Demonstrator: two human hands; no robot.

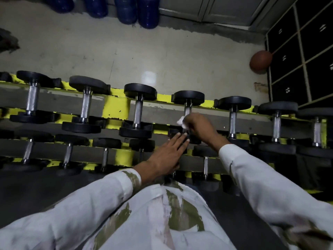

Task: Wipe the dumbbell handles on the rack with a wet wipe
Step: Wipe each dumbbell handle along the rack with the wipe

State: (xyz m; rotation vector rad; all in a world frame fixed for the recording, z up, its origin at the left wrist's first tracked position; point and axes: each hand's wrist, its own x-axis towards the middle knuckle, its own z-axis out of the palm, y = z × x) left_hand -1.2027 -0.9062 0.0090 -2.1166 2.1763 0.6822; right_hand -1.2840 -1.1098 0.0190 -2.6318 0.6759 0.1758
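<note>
A: Dumbbell handles run in two rows on a yellow and grey rack [115, 105], each metal bar set between two black round weights. Where is the wipe?

B: The wet wipe [181, 121] is a small white crumpled wad, pressed against the handle [187, 110] of the fourth dumbbell [188, 98] from the left on the upper row. The right hand [200, 127] closes its grip around that handle, fingers curled and pinching the wipe to the bar.

A: And the other hand?

B: The left hand [167, 156] lies flat, its grip spread and holding nothing, fingers straight and close together. The fingertips touch the near black weight of the same dumbbell, just below the right hand.

A: What surrounds the rack?

B: Both arms wear white sleeves with olive patches. Beyond the rack is a pale floor [144, 56]. A brown ball [260, 62] rests at the right, beside black numbered lockers [288, 69]. Several dark blue water jugs [137, 11] stand at the top edge.
</note>
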